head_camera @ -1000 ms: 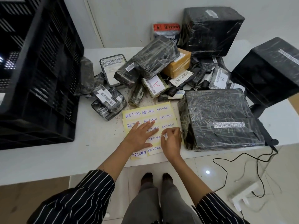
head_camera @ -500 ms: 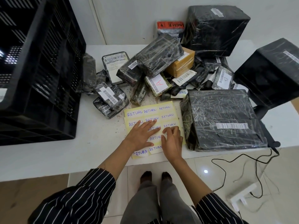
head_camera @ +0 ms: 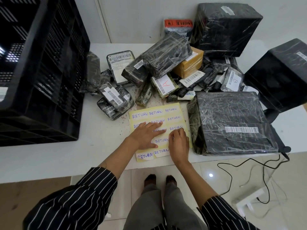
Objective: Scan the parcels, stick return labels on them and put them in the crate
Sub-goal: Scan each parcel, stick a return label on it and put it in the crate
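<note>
White table (head_camera: 49,160) against a pale wall, both hands on the yellow sheet of RETURN labels (head_camera: 156,112).

The left hand (head_camera: 144,136) lies flat, fingers straight, pressing the sheet down. The right hand (head_camera: 179,143) has its fingertips curled onto a label at the sheet's right side; whether it pinches the label cannot be told. The sheet lies at the table's near edge, between the black crate (head_camera: 41,72) on the left and a large flat wrapped parcel (head_camera: 232,122) on the right, with the pile of smaller parcels (head_camera: 166,60) just behind it.
</note>
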`<state>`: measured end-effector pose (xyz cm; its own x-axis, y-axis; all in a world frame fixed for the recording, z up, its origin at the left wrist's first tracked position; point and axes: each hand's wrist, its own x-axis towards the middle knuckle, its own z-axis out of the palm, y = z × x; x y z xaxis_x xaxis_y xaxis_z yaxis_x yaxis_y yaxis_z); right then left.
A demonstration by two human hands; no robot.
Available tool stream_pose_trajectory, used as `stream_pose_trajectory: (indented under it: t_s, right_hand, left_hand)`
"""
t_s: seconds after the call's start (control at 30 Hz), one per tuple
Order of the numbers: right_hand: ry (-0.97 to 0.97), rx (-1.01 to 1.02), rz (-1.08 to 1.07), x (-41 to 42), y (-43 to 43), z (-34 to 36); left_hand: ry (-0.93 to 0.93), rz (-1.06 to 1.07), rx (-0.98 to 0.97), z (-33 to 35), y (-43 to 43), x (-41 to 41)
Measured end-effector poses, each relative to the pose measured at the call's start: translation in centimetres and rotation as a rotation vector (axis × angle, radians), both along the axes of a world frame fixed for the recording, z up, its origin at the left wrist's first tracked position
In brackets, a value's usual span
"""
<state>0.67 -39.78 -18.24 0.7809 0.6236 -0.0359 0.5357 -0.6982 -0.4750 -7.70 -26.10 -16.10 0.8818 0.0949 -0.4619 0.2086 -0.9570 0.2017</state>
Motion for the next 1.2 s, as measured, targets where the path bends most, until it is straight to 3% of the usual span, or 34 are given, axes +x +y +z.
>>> stream_pose_trajectory:
  t_s: [0.17,0.5,0.63,0.87,0.97,1.1,1.2]
  right_hand:
    - [-0.025,-0.124,0.089,0.1,0.4,-0.4]
    - [0.044,0.037,0.049,0.1,-0.6,-0.4]
    - [0.040,-0.048,0.013,0.5,0.4,-0.3]
    - [0.003,-0.215,0.130,0.6,0.7,-0.2]
    - [0.038,-0.135,0.182,0.6,-0.4,-0.5]
    - [0.130,0.050,0.067,0.7,-0.9,-0.3]
    - [0.114,0.046,0.072,0.5,-0.7,-0.3]
  left_hand:
    - [0.085,-0.076,0.060,0.9,0.7,0.8]
    - [0.087,-0.054,0.044,1.1,0.3,0.6]
    - [0.088,-0.049,0.040,1.1,0.3,0.5]
    - [0.095,-0.047,0.044,1.2,0.3,0.6]
    - [0.093,-0.048,0.038,1.0,0.4,0.5]
    - [0.086,-0.052,0.032,0.9,0.5,0.5]
    - [0.085,-0.054,0.032,1.0,0.5,0.5]
